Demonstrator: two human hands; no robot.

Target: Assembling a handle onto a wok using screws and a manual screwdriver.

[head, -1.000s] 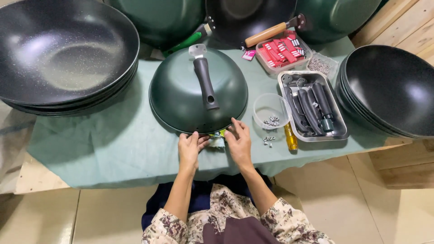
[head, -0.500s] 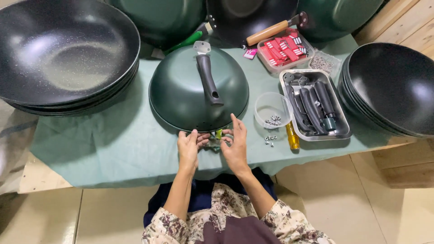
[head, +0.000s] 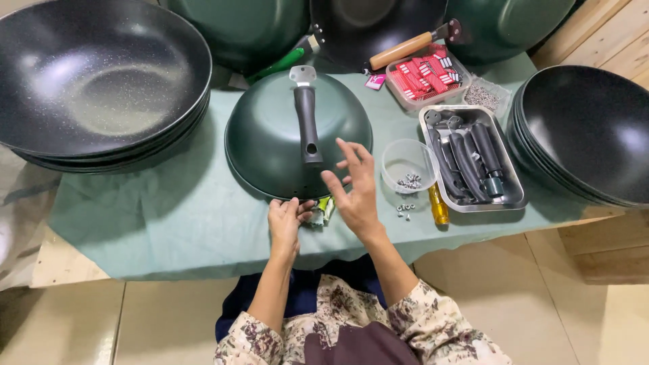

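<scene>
The right hand (head: 355, 192) has lifted off the small packet (head: 323, 211), fingers spread and empty. The left hand (head: 287, 220) pinches that packet at the upturned green wok's (head: 270, 142) near rim on the bench (head: 149, 216).

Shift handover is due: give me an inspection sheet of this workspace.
Surface: table under pale green cloth.
Job's things: dark green upturned wok with black handle; small green packet at its rim.
Clutter: clear plastic cup of screws, metal tray of black handles, red-filled tub, stacked black woks.
Grippers: left hand on the packet; right hand open, raised.
Cables: nothing seen.
Surroundings: tiled floor, wooden boards.
</scene>
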